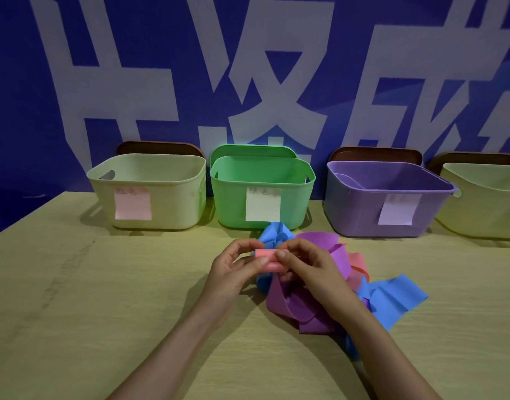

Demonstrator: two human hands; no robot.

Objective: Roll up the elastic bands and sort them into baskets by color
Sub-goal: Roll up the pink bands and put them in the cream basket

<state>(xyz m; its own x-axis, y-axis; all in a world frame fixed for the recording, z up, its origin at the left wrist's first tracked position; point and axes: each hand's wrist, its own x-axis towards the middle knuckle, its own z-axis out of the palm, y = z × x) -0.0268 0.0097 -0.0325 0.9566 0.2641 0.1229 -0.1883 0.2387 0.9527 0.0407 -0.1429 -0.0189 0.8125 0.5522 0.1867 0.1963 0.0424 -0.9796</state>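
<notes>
- Both hands are together at the centre of the frame; the left hand [233, 274] and right hand [308, 269] each pinch 1 end of the pink roll [265, 258], thumbs on top, fingers curled beneath
- The pink roll looks nearly or fully wound and is held just above the loose pile of bands [301, 311], purple, blue and pink, at centre right on the table [103, 284]; I cannot tell whether a free tail hangs below it
- Risk: the roll is elastic, so it would likely spring open if either pinch slackens, most of all when 1 hand lets go to carry it
- Risk: uneven pressure could push the inner turns out sideways; the roll would then cone and loosen
- Risk: any tail caught in the pile could drag other bands along or off the table edge
- Risk: a wrong basket; 4 stand across the middle of the frame, the cream basket [175, 197] at left, the green basket [230, 203], the purple basket [352, 209], the yellow basket [479, 209] cut by the right edge; none is pink, so the pink note [132, 207] on the cream one seems the only cue
- Writing: the notes on the baskets carry faint handwriting, too blurred to read; the blue banner [22, 82] behind shows large white characters, cropped, which I cannot read with confidence; no brands visible
</notes>
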